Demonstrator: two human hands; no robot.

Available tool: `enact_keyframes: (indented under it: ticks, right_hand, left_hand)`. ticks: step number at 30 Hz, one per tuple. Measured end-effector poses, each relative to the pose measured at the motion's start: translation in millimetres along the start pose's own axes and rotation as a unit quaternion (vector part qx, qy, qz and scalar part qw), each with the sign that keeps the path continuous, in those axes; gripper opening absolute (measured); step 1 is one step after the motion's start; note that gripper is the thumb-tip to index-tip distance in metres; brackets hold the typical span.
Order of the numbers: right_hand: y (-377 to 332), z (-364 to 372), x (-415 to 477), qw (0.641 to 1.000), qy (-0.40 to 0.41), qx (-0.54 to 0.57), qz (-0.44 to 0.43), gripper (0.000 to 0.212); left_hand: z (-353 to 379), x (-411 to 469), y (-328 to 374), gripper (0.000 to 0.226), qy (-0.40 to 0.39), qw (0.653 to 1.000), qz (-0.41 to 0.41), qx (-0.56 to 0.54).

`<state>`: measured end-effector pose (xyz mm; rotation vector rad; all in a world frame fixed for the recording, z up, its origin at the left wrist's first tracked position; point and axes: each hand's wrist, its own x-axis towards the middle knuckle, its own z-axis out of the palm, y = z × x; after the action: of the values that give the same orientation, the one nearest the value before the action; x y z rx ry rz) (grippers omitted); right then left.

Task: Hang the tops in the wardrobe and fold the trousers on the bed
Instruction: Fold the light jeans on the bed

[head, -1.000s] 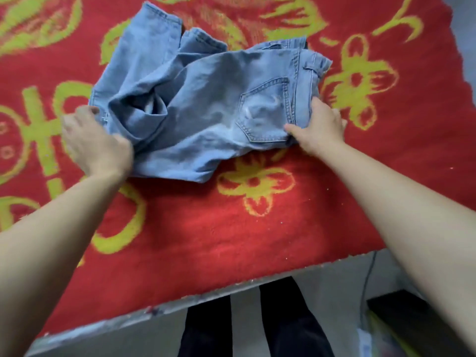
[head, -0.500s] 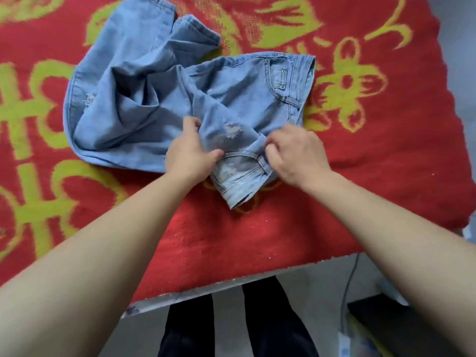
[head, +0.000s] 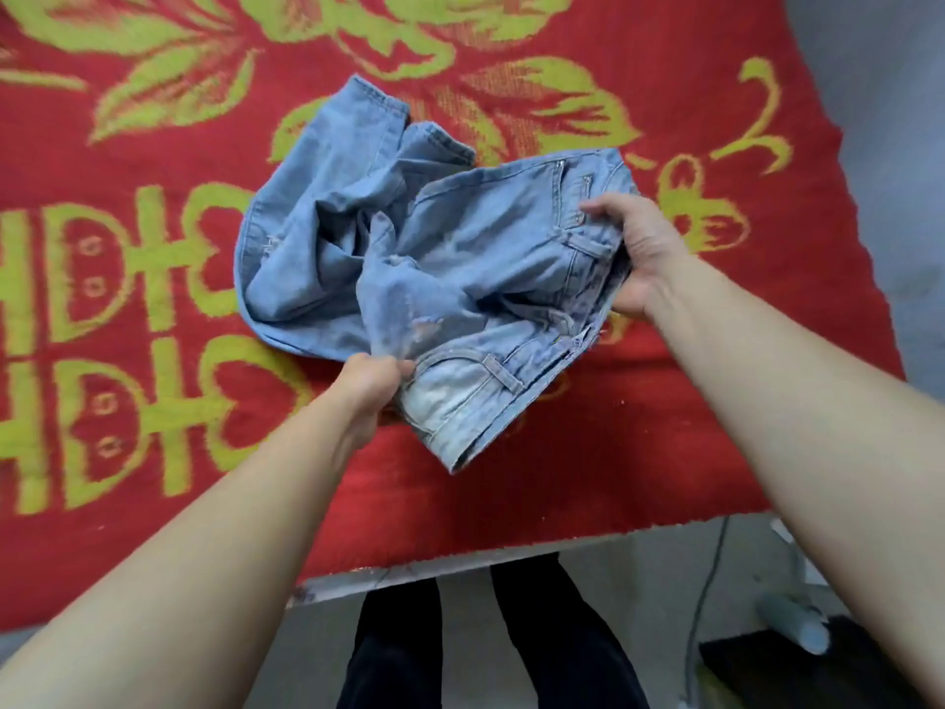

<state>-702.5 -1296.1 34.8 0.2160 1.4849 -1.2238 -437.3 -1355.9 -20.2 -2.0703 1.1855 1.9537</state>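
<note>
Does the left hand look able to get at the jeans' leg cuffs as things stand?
Probably, once it lets go: the left hand grips the jeans near the waistband, and the leg cuffs lie uncovered on the far side.

Jeans point(head: 460, 258) lie crumpled mid-blanket point(head: 153, 401). The waistband end is toward the right and near side, with the legs bunched left and farther back. Left hand point(head: 370, 391) grips the near waistband corner. Right hand point(head: 639, 253) grips the waistband at the right side. Bed edge point(head: 347, 585) runs nearest, under the blanket. Below it, on the floor point(head: 639, 580), are the person's legs point(head: 399, 647) at centre and a cable point(head: 708, 596) to their right.
</note>
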Motion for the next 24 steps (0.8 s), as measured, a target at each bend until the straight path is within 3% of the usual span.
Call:
enact_keyframes:
  ticks: [4, 7, 11, 13, 15, 18, 21, 24]
  right_hand:
    - [-55, 40, -76, 0.999, -0.013, 0.027, -0.041, 0.006]
    - [-108, 81, -141, 0.992, 0.034, 0.056, -0.11, 0.017]
    - [-183, 112, -233, 0.97, -0.03, 0.128, -0.203, 0.03]
    - [-209, 122, -274, 0.958, -0.043, 0.078, -0.272, 0.031]
    - [-217, 133, -303, 0.944, -0.02, -0.039, -0.327, 0.03]
    - [-200, 159, -324, 0.918, -0.029, -0.199, -0.341, 0.032]
    - [-171, 192, -332, 0.845, -0.071, -0.358, -0.39, 0.066]
    - [-141, 234, -342, 0.709, -0.126, -0.542, -0.433, 0.119]
  left_hand:
    - [-71, -67, 68, 0.016, 0.024, 0.998, 0.023, -0.05]
    - [-127, -138, 140, 0.025, -0.03, 0.992, 0.065, -0.103]
    - [-192, -231, 209, 0.026, -0.018, 0.983, 0.134, -0.126]
    - [-210, -273, 232, 0.025, 0.014, 0.978, 0.165, -0.127]
    - [-222, -314, 256, 0.026, 0.041, 0.968, 0.208, -0.134]
    - [-239, -373, 286, 0.032, 0.026, 0.95, 0.265, -0.163]
    - [-251, -431, 306, 0.029, 0.007, 0.92, 0.344, -0.186]
    - [-259, -479, 318, 0.028, 0.026, 0.873, 0.444, -0.198]
